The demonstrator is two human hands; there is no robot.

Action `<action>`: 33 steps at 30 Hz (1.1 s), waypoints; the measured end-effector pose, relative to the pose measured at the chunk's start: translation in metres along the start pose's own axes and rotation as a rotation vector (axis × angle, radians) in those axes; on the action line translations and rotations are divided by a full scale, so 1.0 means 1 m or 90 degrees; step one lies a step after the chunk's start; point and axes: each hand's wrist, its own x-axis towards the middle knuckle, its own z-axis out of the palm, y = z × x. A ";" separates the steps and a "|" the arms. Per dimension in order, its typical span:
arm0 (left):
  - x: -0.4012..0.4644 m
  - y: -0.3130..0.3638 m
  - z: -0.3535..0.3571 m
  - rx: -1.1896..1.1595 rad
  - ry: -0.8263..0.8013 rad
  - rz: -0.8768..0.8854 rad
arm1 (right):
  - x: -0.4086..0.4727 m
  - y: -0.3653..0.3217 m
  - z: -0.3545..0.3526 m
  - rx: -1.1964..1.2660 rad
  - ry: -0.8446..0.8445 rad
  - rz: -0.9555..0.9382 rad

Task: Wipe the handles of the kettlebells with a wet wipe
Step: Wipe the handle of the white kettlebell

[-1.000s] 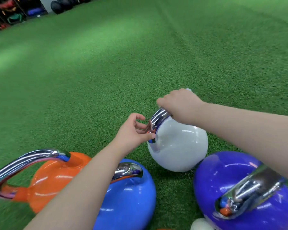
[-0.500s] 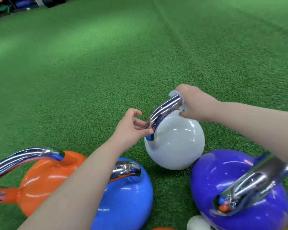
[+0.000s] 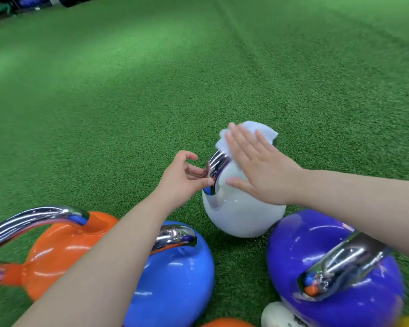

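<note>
So the green turf (image 3: 128,102) is the floor here, and everything sits clustered around the white kettlebell (image 3: 241,213), which I'll use as my landmark. Just right and nearer me is the purple kettlebell (image 3: 328,267), nearly touching it; left and nearer are the blue kettlebell (image 3: 175,274) and, further left, the orange kettlebell (image 3: 64,251). All have chrome handles.

On top of the white one, its chrome handle (image 3: 216,161) shows only at the left end; the wet wipe (image 3: 257,131) is draped over the rest. My right hand (image 3: 260,171) lies flat on the wipe, fingers straight, so that grip is wide, pressing rather than clutching. My left hand (image 3: 180,178) is at the handle's left base, fingers loosely curled; looks like the fingertips pinch the chrome, but I can't tell for sure.

I reckon the trick is wrapping the wipe round the bar and sliding end to end, steadying with the left.
</note>
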 end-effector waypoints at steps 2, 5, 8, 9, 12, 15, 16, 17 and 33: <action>0.000 0.000 -0.001 0.005 0.000 -0.005 | 0.003 0.006 -0.005 0.087 -0.038 0.119; 0.000 0.001 -0.001 0.011 -0.005 -0.011 | 0.003 -0.004 -0.011 0.152 -0.062 0.187; 0.000 0.002 -0.001 0.006 -0.002 -0.012 | -0.002 -0.026 -0.006 0.062 -0.003 0.030; 0.001 0.001 -0.001 0.006 -0.001 -0.014 | -0.001 -0.034 -0.005 0.031 0.025 -0.035; 0.000 0.000 -0.001 -0.004 -0.035 -0.022 | 0.003 -0.046 -0.003 0.003 -0.046 -0.150; -0.002 0.000 -0.002 -0.043 -0.068 -0.031 | 0.004 -0.051 -0.005 0.021 -0.012 -0.142; -0.001 0.001 -0.003 -0.068 -0.060 -0.025 | 0.004 -0.048 -0.002 0.026 0.032 -0.144; 0.000 0.002 -0.004 -0.100 -0.045 -0.021 | 0.004 -0.043 0.001 0.023 0.077 -0.149; 0.001 0.015 0.005 0.025 0.114 0.074 | 0.003 -0.038 -0.004 0.920 -0.045 0.386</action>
